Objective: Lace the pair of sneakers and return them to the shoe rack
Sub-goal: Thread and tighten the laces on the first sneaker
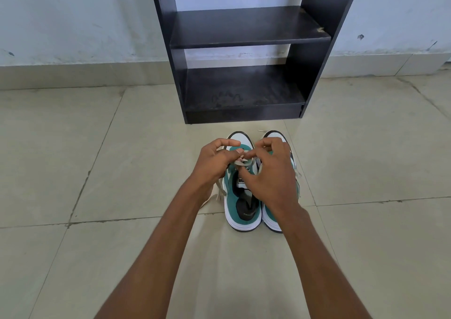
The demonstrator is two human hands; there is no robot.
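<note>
Both shelves of the shoe rack (249, 26) sit bare, wide open from the front. Only bare floor (97, 148) lies between sneakers (244, 211) and rack.

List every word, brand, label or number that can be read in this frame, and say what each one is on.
None can be read.
Tongue label of the left sneaker: dark marks on a white patch, partly hidden by the right hand, too blurred to read.
Heel insole of that sneaker: faint small print, too small to read.
Shoe rack, wall and floor: no text visible.
</note>
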